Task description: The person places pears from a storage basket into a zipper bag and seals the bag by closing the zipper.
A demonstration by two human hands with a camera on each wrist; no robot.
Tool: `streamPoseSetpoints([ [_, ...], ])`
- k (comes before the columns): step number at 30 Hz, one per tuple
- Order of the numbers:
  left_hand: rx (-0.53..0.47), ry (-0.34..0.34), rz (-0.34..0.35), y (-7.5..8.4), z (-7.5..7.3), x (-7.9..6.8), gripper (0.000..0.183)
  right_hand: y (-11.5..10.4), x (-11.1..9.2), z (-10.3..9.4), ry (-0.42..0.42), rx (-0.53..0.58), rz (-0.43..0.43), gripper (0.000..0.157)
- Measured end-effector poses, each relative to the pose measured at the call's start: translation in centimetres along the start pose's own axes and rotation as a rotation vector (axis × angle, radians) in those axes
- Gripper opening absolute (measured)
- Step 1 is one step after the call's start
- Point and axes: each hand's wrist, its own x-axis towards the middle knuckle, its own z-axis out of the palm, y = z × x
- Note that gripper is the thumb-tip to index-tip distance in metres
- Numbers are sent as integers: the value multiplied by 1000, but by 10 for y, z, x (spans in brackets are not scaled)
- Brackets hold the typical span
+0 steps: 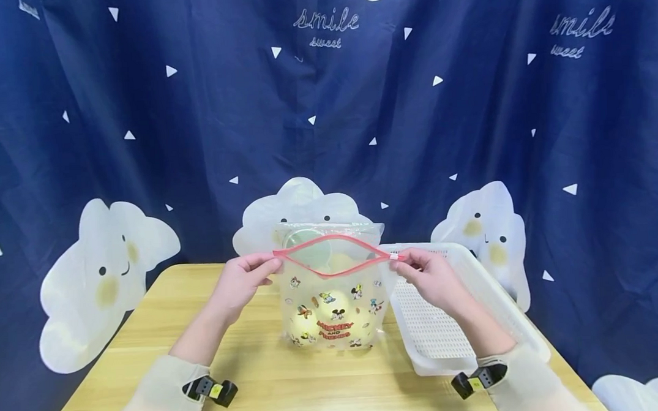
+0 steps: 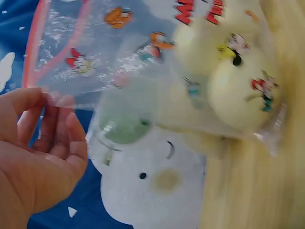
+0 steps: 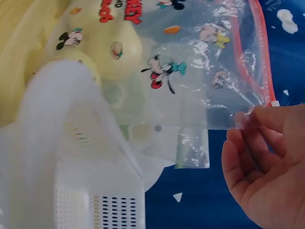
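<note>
- Left hand (image 1: pixel 243 281) pinching the left corner of the zip bag (image 1: pixel 333 291) at its red zipper strip (image 1: pixel 331 252); right hand (image 1: pixel 428 275) pinching the right corner beside the small white slider (image 1: pixel 394 257). Both grips closed on the bag's top edge, fingers curled around the plastic.
- Bag standing upright on the wooden table (image 1: pixel 259 380), between the two hands, mouth held wide so the red strip bows into a lens shape.
- Inside: several pale yellow balls (image 1: pixel 333 309) resting at the bottom, plus a round greenish thing higher up toward the back, too blurred to name. Cartoon prints and red lettering across the clear front.
- Left wrist view: fingertips (image 2: pixel 57 107) on the clear corner just beneath the red strip (image 2: pixel 35 52), yellow balls (image 2: pixel 238 90) bulging against the plastic.
- Right wrist view: thumb and fingers (image 3: pixel 259 119) clamped on the corner, slider (image 3: pixel 275 103) just above them.
- Step in hand, as a judgement: mouth being held open, or about to be sealed; cannot tell which.
- Next move likely calls for a steady left pinch as anchor while the right draws the slider along the strip, keeping the bag upright.
- White perforated plastic basket (image 1: pixel 510 308) just right of the bag, under the right forearm.
- Behind the table: dark blue curtain (image 1: pixel 137 116) printed with white clouds, small triangles and "smile sweet" lettering.
</note>
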Motion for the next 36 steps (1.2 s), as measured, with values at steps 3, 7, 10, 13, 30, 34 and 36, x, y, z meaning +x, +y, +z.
streamPoseSetpoints([
  [3, 2, -20, 2, -7, 0, -2, 37, 6, 1, 5, -24, 18, 22, 16],
  [7, 17, -36, 17, -8, 1, -1, 39, 8, 4, 7, -47, 24, 14, 23],
  [10, 40, -25, 20, -7, 3, 2, 38, 7, 7, 8, -66, 7, 3, 24],
  [13, 45, -6, 18, -6, 5, 6, 37, 6, 10, 9, -84, 6, -7, 23],
  [30, -63, 81, 34, -17, -3, -3, 26, 19, 15, 1, -71, 195, 92, 26],
  [34, -12, 68, 83, -17, -2, -6, 34, 18, 12, 3, -56, 199, 46, 26],
  [36, 12, 99, 82, -17, -3, -8, 34, 17, 11, 4, -33, 188, 23, 24],
])
